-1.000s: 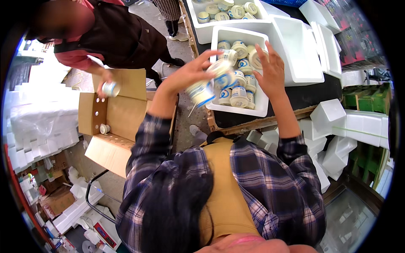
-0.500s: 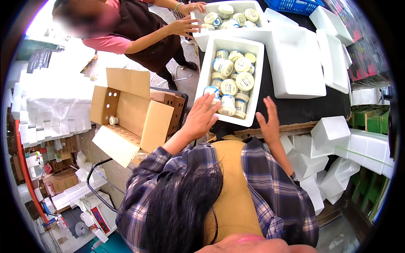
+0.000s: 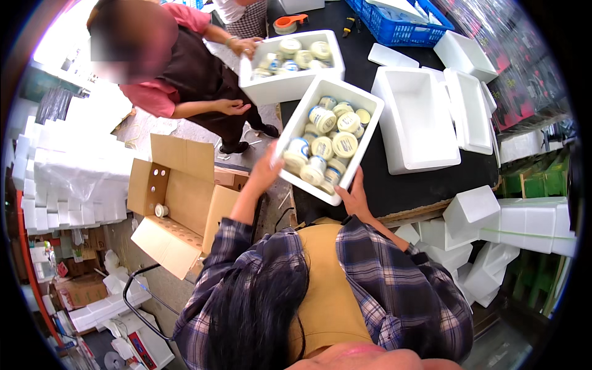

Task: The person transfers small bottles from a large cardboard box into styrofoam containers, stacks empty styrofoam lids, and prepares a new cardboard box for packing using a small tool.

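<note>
A white foam box (image 3: 367, 102) full of round, pale-lidded jars (image 3: 321, 147) sits turned at an angle at the near edge of the black table. My left hand (image 3: 266, 169) grips its left side near the front corner, fingers partly hidden by the wall. On the near right corner, my right hand (image 3: 356, 198) holds the box from outside, thumb upward along the wall. Just beyond stands a second foam box (image 3: 265, 92) of similar jars, with a co-worker's hand (image 3: 245, 47) on its far left rim. The co-worker's other hand is off the box.
An open foam box (image 3: 419, 161) and lids lie to the right on the black table (image 3: 357, 65). Farther back are a blue crate (image 3: 401, 38) and an orange tape dispenser (image 3: 290, 23). An open cardboard carton (image 3: 179, 194) holding one jar stands at my left. Foam boxes (image 3: 472, 216) pile up at lower right.
My hands have taken hold of the near jar box, which has turned clockwise and shifted slightly left and toward me. The second box has moved left; one co-worker's hand has come off it.
</note>
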{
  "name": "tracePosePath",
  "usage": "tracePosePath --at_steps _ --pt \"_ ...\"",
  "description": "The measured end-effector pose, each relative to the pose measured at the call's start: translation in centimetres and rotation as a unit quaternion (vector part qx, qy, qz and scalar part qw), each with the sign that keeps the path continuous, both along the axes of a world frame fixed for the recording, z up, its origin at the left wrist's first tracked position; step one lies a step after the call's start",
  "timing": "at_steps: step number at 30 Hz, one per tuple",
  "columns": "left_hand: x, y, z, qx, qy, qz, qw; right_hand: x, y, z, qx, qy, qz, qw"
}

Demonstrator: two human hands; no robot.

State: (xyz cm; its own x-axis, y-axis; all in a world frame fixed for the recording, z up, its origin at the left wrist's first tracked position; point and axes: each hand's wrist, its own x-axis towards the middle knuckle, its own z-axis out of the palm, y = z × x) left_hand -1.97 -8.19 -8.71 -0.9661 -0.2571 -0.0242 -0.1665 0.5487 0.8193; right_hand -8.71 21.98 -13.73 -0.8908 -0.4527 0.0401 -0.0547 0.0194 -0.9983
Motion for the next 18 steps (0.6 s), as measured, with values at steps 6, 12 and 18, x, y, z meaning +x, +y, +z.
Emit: tracePosePath --at_steps 6,12,18 --pt "-12.1 -7.7 -1.1 0.226 0.206 0.202 0.93 -7.7 -13.5 1.5 -0.156 -0.108 0.025 0.982" --pt "-18.3 -3.4 -1.5 0.051 0.164 0.058 0.984 -24.7 -12.3 2.0 0.155 0.191 0.021 0.969" --pt "-2.6 -2.0 -7.2 0.093 0.144 0.158 0.972 -19.8 5.0 14.4 0.323 0.358 -0.039 0.875"
